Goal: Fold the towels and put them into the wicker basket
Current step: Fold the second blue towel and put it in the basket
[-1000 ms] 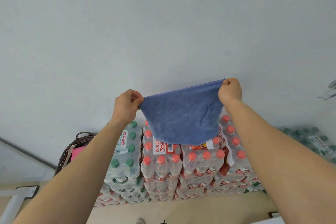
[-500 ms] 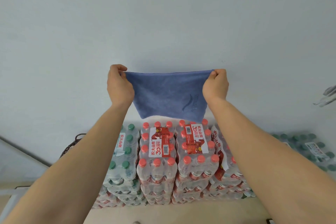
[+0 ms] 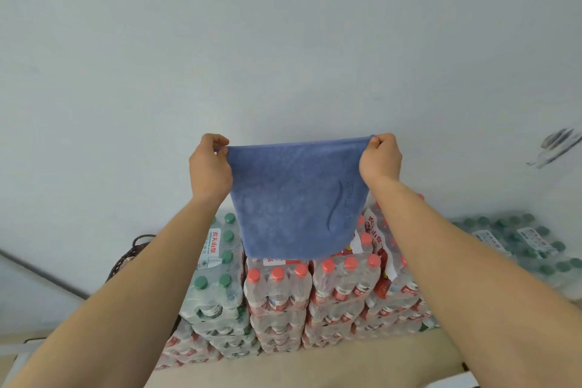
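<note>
A soft blue microfibre towel [image 3: 293, 198] is hanging flat and taut in the air before the stacked shrink-wrapped water bottles [image 3: 302, 293], its top corners being pinched by the left hand [image 3: 209, 167] and right hand [image 3: 381, 159].

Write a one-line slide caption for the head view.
Left hand and right hand hold a blue towel by its top corners before stacked water-bottle packs.

Soft, even, bright daylight without hard shadows or glare; wide-angle bending and slight blur toward the edges.
</note>
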The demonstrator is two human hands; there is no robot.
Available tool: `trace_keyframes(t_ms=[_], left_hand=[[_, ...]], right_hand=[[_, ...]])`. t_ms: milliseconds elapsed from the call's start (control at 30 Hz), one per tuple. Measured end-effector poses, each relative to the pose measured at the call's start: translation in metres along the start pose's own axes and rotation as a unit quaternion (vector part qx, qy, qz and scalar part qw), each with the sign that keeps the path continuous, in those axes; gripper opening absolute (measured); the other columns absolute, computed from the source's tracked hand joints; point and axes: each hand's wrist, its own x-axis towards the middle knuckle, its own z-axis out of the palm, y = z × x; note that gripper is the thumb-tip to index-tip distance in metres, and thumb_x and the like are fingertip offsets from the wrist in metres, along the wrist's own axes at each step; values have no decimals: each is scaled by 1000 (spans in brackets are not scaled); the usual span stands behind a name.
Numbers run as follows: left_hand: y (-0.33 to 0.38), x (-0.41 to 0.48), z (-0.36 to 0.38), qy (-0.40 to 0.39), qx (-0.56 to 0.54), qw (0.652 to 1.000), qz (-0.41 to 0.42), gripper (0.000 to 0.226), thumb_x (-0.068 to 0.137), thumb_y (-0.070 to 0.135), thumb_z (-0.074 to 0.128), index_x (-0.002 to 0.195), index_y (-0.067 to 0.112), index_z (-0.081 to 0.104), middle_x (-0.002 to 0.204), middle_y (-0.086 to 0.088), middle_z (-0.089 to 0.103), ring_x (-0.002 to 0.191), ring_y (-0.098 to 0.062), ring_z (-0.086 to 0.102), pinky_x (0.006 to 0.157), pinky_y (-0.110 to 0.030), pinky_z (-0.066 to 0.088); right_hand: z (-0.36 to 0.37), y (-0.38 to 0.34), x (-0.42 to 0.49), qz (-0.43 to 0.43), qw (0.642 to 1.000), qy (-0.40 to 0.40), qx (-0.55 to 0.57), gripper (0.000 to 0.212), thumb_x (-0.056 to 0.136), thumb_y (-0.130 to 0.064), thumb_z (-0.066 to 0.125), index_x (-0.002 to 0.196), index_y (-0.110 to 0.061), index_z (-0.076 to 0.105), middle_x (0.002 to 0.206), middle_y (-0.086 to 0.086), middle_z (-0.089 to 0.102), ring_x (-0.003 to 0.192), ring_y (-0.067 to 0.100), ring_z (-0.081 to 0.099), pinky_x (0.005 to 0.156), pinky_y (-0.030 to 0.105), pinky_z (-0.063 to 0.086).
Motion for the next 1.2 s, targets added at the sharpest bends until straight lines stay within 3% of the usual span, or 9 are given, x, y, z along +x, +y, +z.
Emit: trace_keyframes(t_ms=[100, 300, 500, 633, 800, 900, 1033, 1133, 1200], left_hand=[[-6, 7, 5, -15, 7, 1000, -23, 25, 99, 11, 47, 115, 19, 65, 109, 2, 64, 75, -18, 65, 73, -34, 57], [-3, 21, 9, -26, 7, 1000, -12, 24, 98, 7, 50, 104, 18, 70, 94, 4, 65, 82, -22, 65, 65, -19, 52], [5, 22, 3, -26, 11, 999, 16, 24, 96, 6, 50, 99, 19, 70, 92, 4, 66, 83, -24, 66, 76, -37, 58], [-19, -8, 1, -64, 37, 997, 11, 23, 98, 7, 50, 99, 20, 68, 94, 3, 65, 82, -25, 67, 69, -26, 53], [-75, -57, 12, -138, 94, 986, -19, 22, 97, 6, 52, 97, 19, 69, 94, 2, 67, 81, -23, 64, 69, -28, 50], [-106, -81, 19, -178, 117, 976, -39, 21, 96, 6, 53, 99, 17, 70, 95, -1, 68, 83, -23, 63, 73, -30, 49], [-135, -97, 24, -224, 144, 961, -76, 20, 97, 10, 53, 101, 21, 70, 97, 1, 67, 87, -24, 63, 77, -36, 53], [-148, -100, 26, -267, 150, 947, -95, 19, 97, 12, 55, 97, 25, 69, 97, 2, 67, 81, -24, 64, 78, -38, 54], [-154, -100, 27, -295, 163, 936, -99, 19, 97, 12, 56, 95, 26, 68, 98, 2, 69, 77, -22, 64, 75, -35, 54]], right_hand=[[5, 7, 6, 12, 1000, -18, -14, 27, 105, -22, 30, 116, -7, 50, 102, 4, 52, 90, 22, 50, 75, 30, 36], [4, 5, 25, 2, 999, -33, -14, 24, 104, -18, 33, 112, -7, 53, 102, 4, 53, 90, 22, 49, 75, 28, 35], [-6, 1, 25, -9, 999, -33, 0, 20, 102, -17, 35, 108, -12, 53, 105, 4, 55, 93, 23, 50, 77, 30, 37], [-7, 32, 6, 4, 998, -57, -23, 23, 102, -17, 35, 114, -10, 54, 107, 5, 54, 95, 23, 51, 77, 31, 38], [3, 96, -28, 62, 988, -114, -89, 27, 104, -17, 34, 122, -6, 52, 114, 13, 55, 95, 27, 51, 77, 32, 37], [7, 131, -44, 83, 976, -151, -136, 30, 104, -16, 37, 127, -5, 53, 127, 17, 57, 109, 36, 55, 81, 33, 40], [4, 151, -56, 82, 961, -214, -155, 34, 102, -9, 39, 131, -10, 56, 133, 13, 56, 108, 30, 55, 76, 30, 39], [2, 159, -54, 87, 947, -275, -138, 37, 98, -3, 39, 125, -12, 63, 126, 8, 58, 103, 25, 54, 75, 30, 41], [2, 166, -51, 104, 939, -299, -132, 33, 96, -3, 41, 113, -12, 68, 113, 5, 61, 96, 20, 54, 66, 29, 41]])
